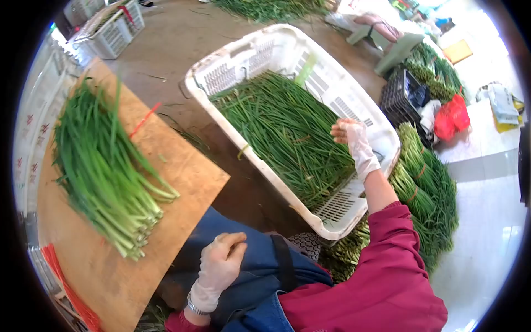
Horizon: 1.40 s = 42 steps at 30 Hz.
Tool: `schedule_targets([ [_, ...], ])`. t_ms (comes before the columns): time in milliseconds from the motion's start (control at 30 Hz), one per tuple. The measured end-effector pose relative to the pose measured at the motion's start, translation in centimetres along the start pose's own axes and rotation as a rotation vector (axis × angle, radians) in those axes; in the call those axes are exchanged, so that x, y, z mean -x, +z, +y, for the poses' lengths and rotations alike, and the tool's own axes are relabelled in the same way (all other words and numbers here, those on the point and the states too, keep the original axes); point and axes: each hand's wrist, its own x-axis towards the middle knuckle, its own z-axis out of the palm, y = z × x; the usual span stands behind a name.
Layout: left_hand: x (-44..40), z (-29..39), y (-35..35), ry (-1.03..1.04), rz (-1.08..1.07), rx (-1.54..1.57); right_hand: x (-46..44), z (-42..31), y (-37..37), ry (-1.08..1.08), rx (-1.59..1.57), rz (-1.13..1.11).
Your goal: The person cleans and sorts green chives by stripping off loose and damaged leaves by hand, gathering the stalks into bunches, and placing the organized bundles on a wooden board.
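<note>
I have the white crate (326, 86) in the middle of my view, standing slantwise on a brown floor (166, 55) strewn with green scraps, and long green stalks (282, 130) lie heaped inside it. The right hand (358, 145), in a thin pale glove, reaches over the near right part of the crate with its fingers spread slightly from the palm; I can't tell whether it touches the stalks. The left hand (219, 263), gloved too, hovers on the near side of the crate, over blue cloth (243, 221) on the lap; its fingers are half curled, and I can't tell from here whether they meet. Left of the crate I see the tan wooden worktop (191, 177), scuffed and stained, carrying a fanned bundle of greens (105, 166) with its pale cut ends toward me. Red strips (69, 288) lie along the worktop's outer edge, and a single red strip (145, 119) sits near the bundle. Right of the crate, tied bundles (428, 193) rest on the ground beside a black crate (394, 102) and a red bag (452, 119). Beyond the white crate I make out another pile of greens (265, 6) and a pale green stool (399, 53); a white basket (113, 37) stands beyond it to the left.
</note>
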Motion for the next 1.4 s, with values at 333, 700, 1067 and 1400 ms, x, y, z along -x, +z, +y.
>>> schedule_targets([
  [333, -9.8, 0.8, 8.4, 0.359, -0.245, -0.533, -6.2, 14.0, -14.0, -0.027, 1.077, 0.316],
  [700, -14.3, -3.2, 13.5, 0.565, -0.341, -0.954, -10.1, 15.2, -12.9, 0.169, 1.525, 0.156],
  [1067, -14.6, -3.2, 13.8, 0.558, -0.354, -0.913, -12.6, 14.9, -12.5, 0.347, 1.393, 0.033],
  [1400, -14.5, -3.2, 13.8, 0.564, -0.333, -0.896, -9.8, 15.2, -8.8, 0.362, 1.329, 0.199],
])
